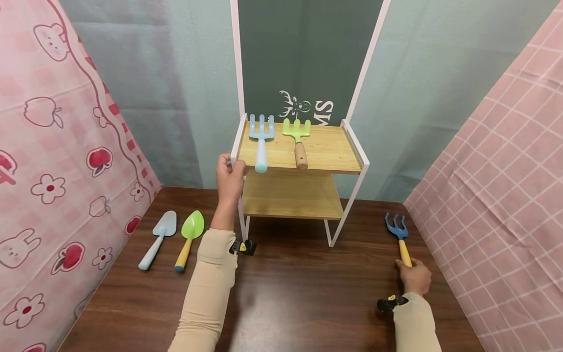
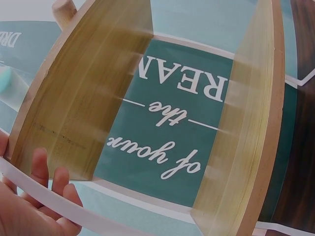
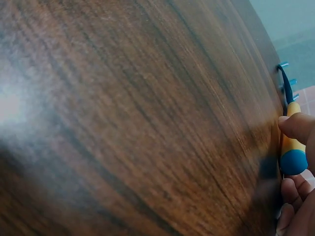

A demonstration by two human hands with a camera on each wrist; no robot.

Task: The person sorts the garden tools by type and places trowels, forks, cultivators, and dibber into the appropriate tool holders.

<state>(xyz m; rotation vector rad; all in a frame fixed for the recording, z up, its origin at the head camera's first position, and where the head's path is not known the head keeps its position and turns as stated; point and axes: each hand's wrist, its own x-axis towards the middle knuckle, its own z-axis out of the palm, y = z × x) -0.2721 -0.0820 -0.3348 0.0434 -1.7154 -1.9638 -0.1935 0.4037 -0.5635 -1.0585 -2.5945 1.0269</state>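
Note:
My left hand (image 1: 230,182) grips the white metal frame of a two-tier shelf (image 1: 303,210) at its upper left front corner; in the left wrist view the fingers (image 2: 60,183) wrap the white bar below the top board. On the top board lie a light blue hand fork (image 1: 261,142) and a green hand fork (image 1: 297,139) with a wooden handle, side by side, tines to the back. Over at the right, my right hand (image 1: 415,276) holds the yellow handle of a dark blue hand rake (image 1: 398,230) low at the table. Its blue handle end (image 3: 294,162) shows in the right wrist view.
Left of the shelf, a pale blue trowel (image 1: 164,225) and a green trowel (image 1: 192,226) with a yellow handle lie on the brown table (image 1: 308,293). A dark green panel (image 1: 308,54) rises behind the shelf. Pink patterned cloth (image 1: 506,195) borders both sides.

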